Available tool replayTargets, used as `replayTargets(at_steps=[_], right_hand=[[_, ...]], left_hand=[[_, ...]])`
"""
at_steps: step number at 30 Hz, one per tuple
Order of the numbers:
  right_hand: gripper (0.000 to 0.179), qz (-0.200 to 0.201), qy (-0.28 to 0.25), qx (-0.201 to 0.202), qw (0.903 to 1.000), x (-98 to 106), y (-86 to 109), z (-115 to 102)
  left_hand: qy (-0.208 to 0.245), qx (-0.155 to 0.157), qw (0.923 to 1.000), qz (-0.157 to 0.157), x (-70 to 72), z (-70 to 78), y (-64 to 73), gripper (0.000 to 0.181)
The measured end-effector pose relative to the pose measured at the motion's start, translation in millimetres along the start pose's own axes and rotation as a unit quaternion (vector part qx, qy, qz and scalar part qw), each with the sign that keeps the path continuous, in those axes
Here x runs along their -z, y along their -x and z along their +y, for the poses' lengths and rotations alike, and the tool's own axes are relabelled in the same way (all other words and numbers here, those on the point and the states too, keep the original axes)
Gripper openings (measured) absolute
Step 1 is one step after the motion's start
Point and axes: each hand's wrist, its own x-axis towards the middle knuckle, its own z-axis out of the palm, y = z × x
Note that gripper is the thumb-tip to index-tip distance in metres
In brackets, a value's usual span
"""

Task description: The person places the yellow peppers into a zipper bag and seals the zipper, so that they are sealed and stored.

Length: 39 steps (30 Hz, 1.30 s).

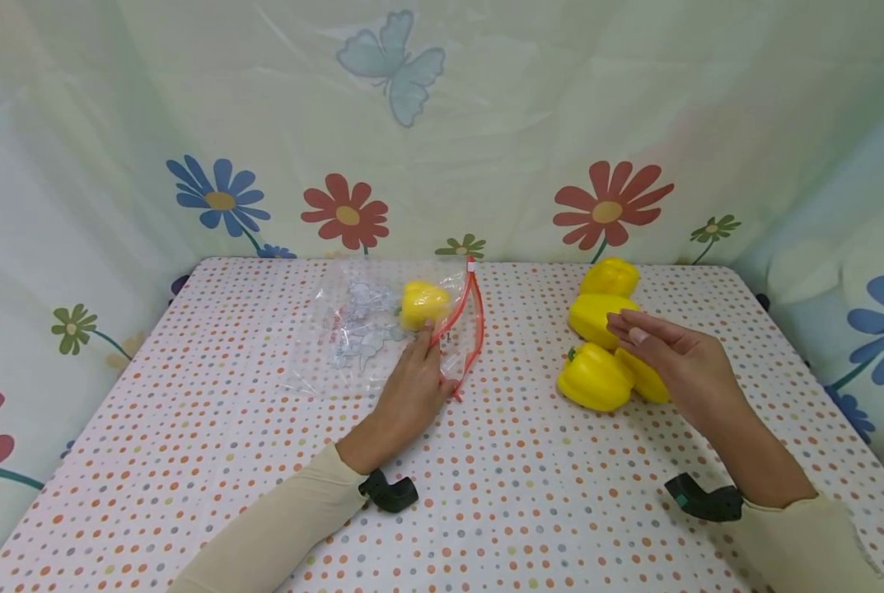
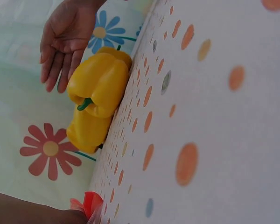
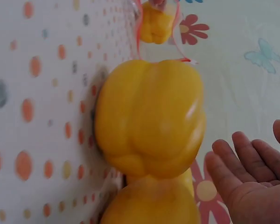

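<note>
A clear zip bag (image 1: 315, 354) with a red zip edge (image 1: 480, 321) lies flat, its mouth parted toward the right. Inside it, near the mouth, is one yellow bell pepper (image 1: 423, 305). My left hand (image 1: 412, 387) holds the bag by its mouth, index finger pointing at that pepper and thumb by the near end of the red zip. Over on the right, my right hand (image 1: 682, 362) hovers with fingers extended and nothing in it. Just below and beside it are several yellow bell peppers (image 1: 596, 377), one partly hidden behind the hand; the right wrist view shows a pepper (image 3: 149, 116) close up.
A dotted cloth covers the table (image 1: 516, 494). Behind it and at both sides hangs a curtain (image 1: 486, 123) printed with flowers and a butterfly. Black straps (image 1: 390, 492) with cameras sit on both wrists.
</note>
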Motion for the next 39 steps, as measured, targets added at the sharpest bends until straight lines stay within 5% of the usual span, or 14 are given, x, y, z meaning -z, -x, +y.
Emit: replayTargets(at_steps=[6, 13, 21, 39], right_hand=[[0.055, 0.013, 0.058, -0.046, 0.9972, 8, 5.6, 10], [0.049, 0.009, -0.038, -0.039, 0.9985, 10, 9.3, 23], [0.052, -0.003, 0.072, -0.052, 0.996, 3, 9.8, 25], [0.049, -0.023, 0.142, 0.002, 0.9896, -10, 9.3, 23]], left_hand=[[0.002, -0.002, 1.0, 0.002, -0.3, -0.2, 1.0, 0.064], [-0.013, -0.01, 0.9999, 0.005, 0.5, 0.1, -0.2, 0.062], [-0.012, -0.01, 0.9999, 0.004, 0.2, 0.2, -0.6, 0.062], [-0.007, -0.008, 0.9999, 0.003, 0.5, 0.9, -0.5, 0.062]])
